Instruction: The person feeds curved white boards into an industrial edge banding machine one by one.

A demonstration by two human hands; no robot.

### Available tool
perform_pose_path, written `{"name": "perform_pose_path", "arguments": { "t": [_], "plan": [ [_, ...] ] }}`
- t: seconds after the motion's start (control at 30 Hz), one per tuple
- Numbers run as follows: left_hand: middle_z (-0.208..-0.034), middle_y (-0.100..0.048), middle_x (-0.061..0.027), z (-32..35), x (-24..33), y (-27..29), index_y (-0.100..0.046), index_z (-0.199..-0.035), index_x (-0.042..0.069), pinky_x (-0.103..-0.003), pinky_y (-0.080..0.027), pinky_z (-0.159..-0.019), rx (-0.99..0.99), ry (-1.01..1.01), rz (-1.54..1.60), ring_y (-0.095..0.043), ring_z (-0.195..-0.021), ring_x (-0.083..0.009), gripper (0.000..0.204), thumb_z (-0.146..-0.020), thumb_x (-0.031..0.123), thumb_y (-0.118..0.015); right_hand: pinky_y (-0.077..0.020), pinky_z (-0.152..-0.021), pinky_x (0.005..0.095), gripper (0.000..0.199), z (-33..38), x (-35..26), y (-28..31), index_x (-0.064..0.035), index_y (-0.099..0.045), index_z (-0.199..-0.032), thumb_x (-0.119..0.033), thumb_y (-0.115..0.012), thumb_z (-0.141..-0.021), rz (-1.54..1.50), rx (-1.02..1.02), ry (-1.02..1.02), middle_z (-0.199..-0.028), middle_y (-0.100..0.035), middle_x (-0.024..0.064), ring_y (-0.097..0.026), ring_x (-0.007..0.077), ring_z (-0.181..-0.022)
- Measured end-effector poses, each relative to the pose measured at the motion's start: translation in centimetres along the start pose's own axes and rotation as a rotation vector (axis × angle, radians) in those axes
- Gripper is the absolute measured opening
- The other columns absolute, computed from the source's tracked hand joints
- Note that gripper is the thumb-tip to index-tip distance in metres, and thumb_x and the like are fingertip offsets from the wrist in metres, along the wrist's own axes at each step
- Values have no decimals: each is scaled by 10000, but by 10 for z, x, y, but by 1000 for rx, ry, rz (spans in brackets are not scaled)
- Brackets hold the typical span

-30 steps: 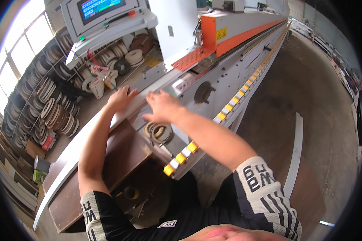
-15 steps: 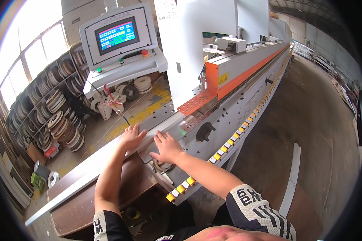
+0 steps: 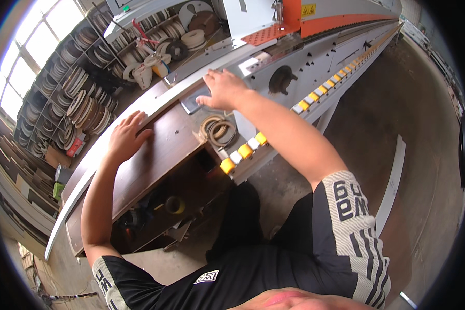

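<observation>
A long, narrow white board [image 3: 165, 98] runs from the lower left up to the orange perforated guard [image 3: 267, 35] of a long grey machine. Its near part lies along a brown wooden table [image 3: 163, 142]. My left hand [image 3: 126, 137] rests open on the board's inner edge, fingers stretched and thumb out over the table. Farther along, my right hand [image 3: 224, 90] is open near the machine's infeed end, its fingertips at the board's near edge. Neither hand is wrapped round anything. Just below the right hand, rings of edge-banding tape [image 3: 219, 129] lie at the table's corner.
A rail of yellow and white rollers [image 3: 305, 105] slants along the machine's near side. Racks of banding rolls [image 3: 70, 82] stand beyond the board at left. On the floor at right lies a pale strip [image 3: 392, 186]. The table has an open compartment holding a tape roll [image 3: 174, 205].
My left hand has slid back toward the lower left along the board, away from my right hand. The view has tilted down, and the machine's screen has left it.
</observation>
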State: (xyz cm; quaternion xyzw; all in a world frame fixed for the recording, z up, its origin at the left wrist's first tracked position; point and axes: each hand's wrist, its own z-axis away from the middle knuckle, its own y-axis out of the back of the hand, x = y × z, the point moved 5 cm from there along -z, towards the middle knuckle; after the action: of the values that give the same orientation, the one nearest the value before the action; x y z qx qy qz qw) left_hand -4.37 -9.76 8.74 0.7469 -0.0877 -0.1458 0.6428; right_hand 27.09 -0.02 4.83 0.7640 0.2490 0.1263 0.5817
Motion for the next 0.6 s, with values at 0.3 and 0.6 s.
{"name": "perform_pose_path", "arguments": {
  "t": [0.3, 0.6],
  "plan": [
    [-1390, -694, -145, 102, -111, -14, -627, -1518, 154, -465, -509, -1090, 165, 202, -27, -640, -1303, -361, 493, -1054, 313, -673, -280, -1348, 455, 1008, -1, -20, -3, 49, -412, -1636, -755, -514, -1037, 23, -13, 64, -1712, -426, 244, -383, 346, -1615],
    [-1194, -739, -101, 94, -105, -20, -735, -1433, 203, -413, -556, -972, 329, 95, 71, -696, -1122, -317, 402, -1031, 206, -739, -259, -1359, 459, 1246, -4, -20, -14, 88, -293, -1678, -935, -349, -970, 123, -56, -9, -1756, -310, 284, -302, 388, -1646]
  ]
}}
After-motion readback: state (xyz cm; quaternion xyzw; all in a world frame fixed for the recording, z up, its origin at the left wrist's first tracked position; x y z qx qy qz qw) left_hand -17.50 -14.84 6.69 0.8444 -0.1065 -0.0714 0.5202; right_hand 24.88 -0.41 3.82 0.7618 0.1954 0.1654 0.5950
